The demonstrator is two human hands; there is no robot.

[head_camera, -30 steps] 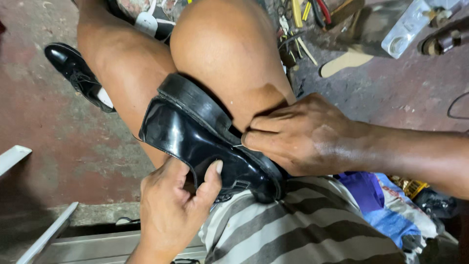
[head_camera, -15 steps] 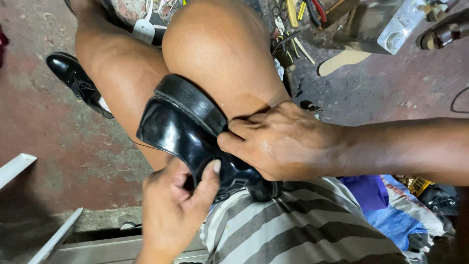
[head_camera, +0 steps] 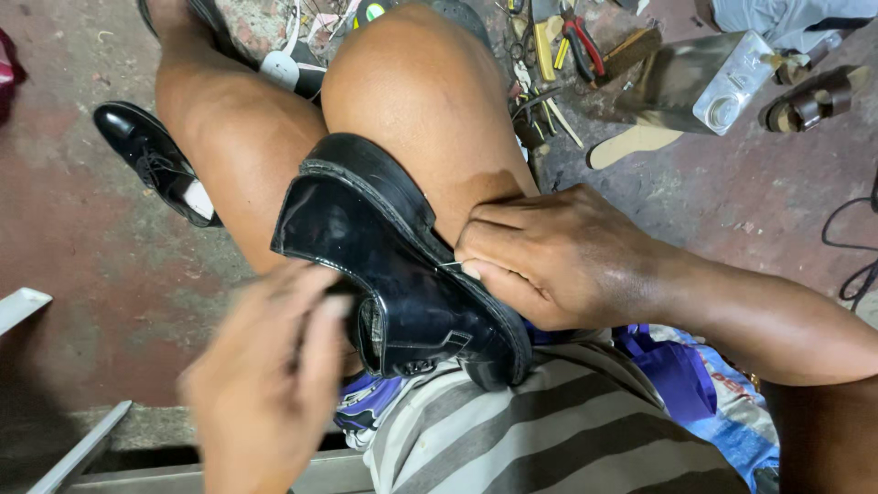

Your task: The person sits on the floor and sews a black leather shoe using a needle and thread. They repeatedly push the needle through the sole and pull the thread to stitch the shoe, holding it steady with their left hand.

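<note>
A glossy black leather shoe (head_camera: 402, 265) lies on its side across my lap, its toe wedged between my bare knees and its sole edge facing right. My right hand (head_camera: 558, 261) rests against that sole edge, thumb and forefinger pinched on a thin needle (head_camera: 451, 266) at the welt. My left hand (head_camera: 265, 375) is blurred, raised just in front of the shoe's upper near the heel. Whether it touches the shoe or holds anything cannot be made out.
A second black shoe (head_camera: 151, 160) lies on the red concrete floor at left. Hand tools (head_camera: 567, 46), a pale insole (head_camera: 636, 142), a clear plastic container (head_camera: 727, 87) and a brown sandal (head_camera: 814, 101) lie at the top right. A blue bag (head_camera: 681, 380) sits by my hip.
My left hand has let go of the shoe's heel and swung down and left, now blurred. My right hand has slid up along the sole edge. The view has moved closer.
</note>
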